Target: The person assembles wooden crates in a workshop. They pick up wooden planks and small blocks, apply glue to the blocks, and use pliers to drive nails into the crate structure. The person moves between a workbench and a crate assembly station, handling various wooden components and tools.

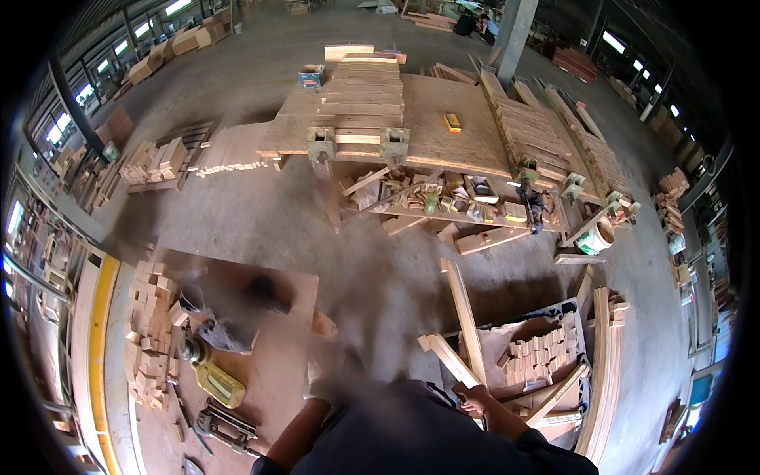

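Right hand [473,398] grips a pale, squared wooden bar [448,358] beside a block-filled crate

Nearest, the right hand's fingers are closed on the bar's near end. The left hand [318,388] is blurred by a smear in the view, beside the worktop's edge; its grip cannot be told. A longer, straight pale batten [463,317] slants just right of the bar, crowding that side. Next to it, a dark-rimmed crate [584,348] holds sawn, blocky offcuts [540,355]; long, smooth-faced timbers [599,380] flank it.

On the left, a flat brown worktop [289,348] carries a translucent yellow bottle [219,385], a grey metal tool [226,425], a crumpled clear plastic bag [226,334] and stacked wooden blocks [150,332].

Beyond, a plywood table [435,150] bears clamped planks [362,103] and a small yellow box [452,122], its print too small to read. A blue tin [311,77] stands behind; scraps [443,195] crowd the shelf below. Farther off rises a grey post [516,43].
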Tool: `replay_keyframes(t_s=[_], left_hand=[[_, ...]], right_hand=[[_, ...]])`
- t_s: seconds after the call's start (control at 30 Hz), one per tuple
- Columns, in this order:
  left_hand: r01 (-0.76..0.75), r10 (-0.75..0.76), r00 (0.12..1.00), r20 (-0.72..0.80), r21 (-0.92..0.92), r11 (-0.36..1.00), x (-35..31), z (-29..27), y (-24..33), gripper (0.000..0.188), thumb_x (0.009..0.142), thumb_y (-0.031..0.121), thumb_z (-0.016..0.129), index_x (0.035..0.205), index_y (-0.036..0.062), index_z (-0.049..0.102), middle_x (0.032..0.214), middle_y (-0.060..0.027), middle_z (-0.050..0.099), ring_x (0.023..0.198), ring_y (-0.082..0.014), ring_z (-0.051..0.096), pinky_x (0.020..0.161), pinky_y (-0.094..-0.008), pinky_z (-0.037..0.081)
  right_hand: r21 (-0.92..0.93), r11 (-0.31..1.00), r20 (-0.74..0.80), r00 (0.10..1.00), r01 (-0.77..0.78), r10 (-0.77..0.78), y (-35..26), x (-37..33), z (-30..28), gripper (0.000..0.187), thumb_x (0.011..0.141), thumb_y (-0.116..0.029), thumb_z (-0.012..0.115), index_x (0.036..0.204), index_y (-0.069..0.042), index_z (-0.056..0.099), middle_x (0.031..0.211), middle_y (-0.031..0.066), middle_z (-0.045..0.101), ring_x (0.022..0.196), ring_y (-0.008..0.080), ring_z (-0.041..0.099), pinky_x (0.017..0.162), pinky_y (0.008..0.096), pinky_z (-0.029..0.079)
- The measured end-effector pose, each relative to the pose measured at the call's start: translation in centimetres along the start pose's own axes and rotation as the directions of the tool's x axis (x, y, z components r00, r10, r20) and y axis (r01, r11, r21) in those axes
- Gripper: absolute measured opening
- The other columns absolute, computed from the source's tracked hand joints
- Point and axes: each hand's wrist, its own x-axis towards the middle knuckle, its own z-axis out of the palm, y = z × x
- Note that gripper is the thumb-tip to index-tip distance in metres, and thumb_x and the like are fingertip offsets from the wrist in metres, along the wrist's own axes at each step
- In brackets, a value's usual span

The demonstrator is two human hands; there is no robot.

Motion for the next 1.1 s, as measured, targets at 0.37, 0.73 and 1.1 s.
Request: replay_keyframes(t_s=[0.37, 0.73, 1.1], left_hand=[[0.229, -0.209, 0.960, -0.187, 0.091, 0.969, 8.8, 2.0, -11.9, 0.090, 0.086, 0.046, 0.073, 0.156, 0.0014, 0.038, 0.162, -0.0253, 0.034, 0.150, -0.0443, 0.029, 0.123, -0.0545, 0.024], [0.306, -0.276, 0.950, -0.144, 0.269, 0.913, 9.8, 7.4, -15.0, 0.102, 0.087, 0.052, 0.070, 0.161, -0.0016, 0.026, 0.168, -0.0226, 0.025, 0.156, -0.0440, 0.019, 0.126, -0.0531, 0.018], [0.435, -0.449, 0.894, -0.008, 0.261, 0.862, 11.1, 5.1, -12.3, 0.103, 0.087, 0.059, 0.068, 0.161, -0.0007, 0.029, 0.168, -0.0226, 0.026, 0.157, -0.0412, 0.019, 0.127, -0.0499, 0.023]], right_hand=[[0.127, 0.972, -0.088, 0.978, 0.198, -0.188, -10.9, 1.4, 3.0, 0.047, 0.085, -0.038, 0.084, 0.102, 0.005, 0.073, 0.079, 0.0152, 0.071, 0.064, 0.0274, 0.074, 0.055, 0.0375, 0.064], [0.229, 0.960, 0.008, 0.985, 0.164, -0.171, -17.6, 5.4, 0.0, 0.049, 0.085, -0.042, 0.084, 0.098, 0.004, 0.072, 0.079, 0.0162, 0.073, 0.059, 0.0256, 0.073, 0.046, 0.0347, 0.059], [0.340, 0.940, 0.184, 0.979, 0.017, -0.084, -19.5, 9.7, 0.0, 0.044, 0.092, -0.038, 0.075, 0.108, 0.002, 0.067, 0.086, 0.0187, 0.073, 0.067, 0.0305, 0.076, 0.051, 0.0391, 0.062]])
